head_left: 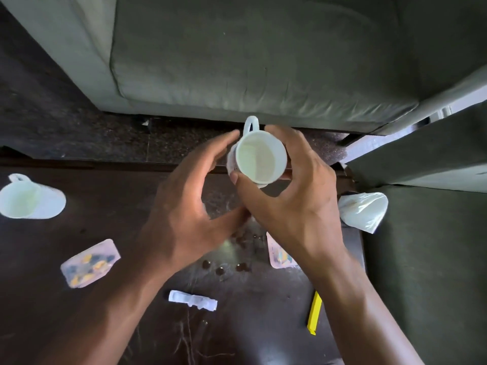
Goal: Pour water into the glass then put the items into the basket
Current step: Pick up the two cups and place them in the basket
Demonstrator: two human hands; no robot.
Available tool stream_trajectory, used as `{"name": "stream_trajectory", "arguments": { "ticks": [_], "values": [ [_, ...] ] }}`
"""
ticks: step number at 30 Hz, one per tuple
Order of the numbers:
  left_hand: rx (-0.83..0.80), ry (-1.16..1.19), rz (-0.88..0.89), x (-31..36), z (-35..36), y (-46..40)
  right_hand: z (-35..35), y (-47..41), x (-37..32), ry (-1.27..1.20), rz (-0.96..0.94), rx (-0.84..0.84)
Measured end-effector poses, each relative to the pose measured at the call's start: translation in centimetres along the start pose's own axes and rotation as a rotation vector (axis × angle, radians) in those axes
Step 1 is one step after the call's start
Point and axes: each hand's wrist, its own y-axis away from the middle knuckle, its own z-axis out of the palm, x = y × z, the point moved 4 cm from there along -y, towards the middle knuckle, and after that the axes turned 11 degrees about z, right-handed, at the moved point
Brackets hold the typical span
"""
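Note:
My right hand (297, 196) grips a white mug (261, 156) by its side, held upright above the far edge of the dark table (118, 299), handle pointing away from me. The mug's inside looks pale; I cannot tell whether it holds water. My left hand (189, 204) hovers just left of the mug with fingers spread, holding nothing, fingertips close to the mug's wall. A second white mug (29, 198) stands at the table's left. No basket is visible.
On the table lie a pill blister pack (89, 263), another pack (280, 255) partly under my right wrist, a small white strip (193, 303), a yellow stick (314, 313), several dark drops (224, 268) and a white crumpled bag (365, 212). A grey sofa (250, 56) stands beyond.

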Motion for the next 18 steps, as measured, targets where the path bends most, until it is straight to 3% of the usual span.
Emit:
{"name": "stream_trajectory", "arguments": {
  "ticks": [9, 14, 18],
  "values": [
    [0.391, -0.011, 0.031, -0.6, -8.7, 3.9, 7.1, 4.3, -7.9, -0.019, -0.099, -0.169],
    [0.483, 0.030, -0.032, -3.1, -14.4, 7.9, 12.1, 5.9, -11.1, 0.031, -0.142, -0.359],
    [0.583, 0.024, -0.056, -4.2, -19.1, 10.4, 15.0, 6.3, -14.0, -0.066, -0.169, -0.454]
  ]
}}
